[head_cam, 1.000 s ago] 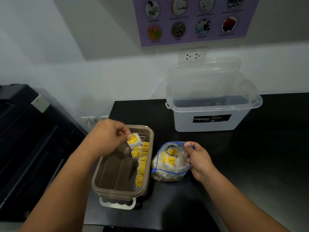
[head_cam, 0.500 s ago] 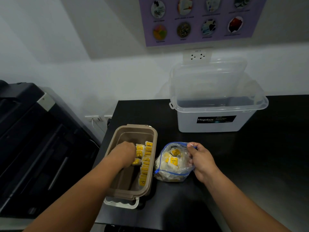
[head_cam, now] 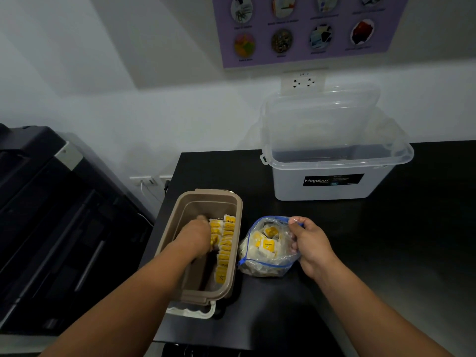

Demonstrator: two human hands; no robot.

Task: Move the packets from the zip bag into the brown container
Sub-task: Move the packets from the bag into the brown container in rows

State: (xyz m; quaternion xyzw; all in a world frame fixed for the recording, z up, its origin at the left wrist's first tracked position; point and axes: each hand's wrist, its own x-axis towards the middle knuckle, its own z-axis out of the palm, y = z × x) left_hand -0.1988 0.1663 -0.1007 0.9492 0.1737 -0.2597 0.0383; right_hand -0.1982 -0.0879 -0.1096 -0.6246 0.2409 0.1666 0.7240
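The brown container (head_cam: 238, 210) stands at the left end of the black table (head_cam: 386, 240). Rows of yellow-and-white packets (head_cam: 227, 244) stand on edge along its right wall. My left hand (head_cam: 197, 235) reaches down inside the container, its fingers curled onto a packet at the left side of the rows; the fingertips are hidden behind the hand. Right of the container lies the clear zip bag (head_cam: 268, 266) with a blue seal, open, with several packets (head_cam: 269, 245) inside. My right hand (head_cam: 310, 247) pinches the bag's upper right rim and holds its mouth open.
A clear Megabox bin (head_cam: 334, 188) with its lid leaning behind it stands at the back of the table. A large black machine (head_cam: 51, 215) fills the left, beside the table's left edge. A white clip handle (head_cam: 193, 312) sticks out under the container's near end.
My left hand carried a packet from above the container's rim down into it and now sits low against the packet rows. The right hand kept its hold on the bag.
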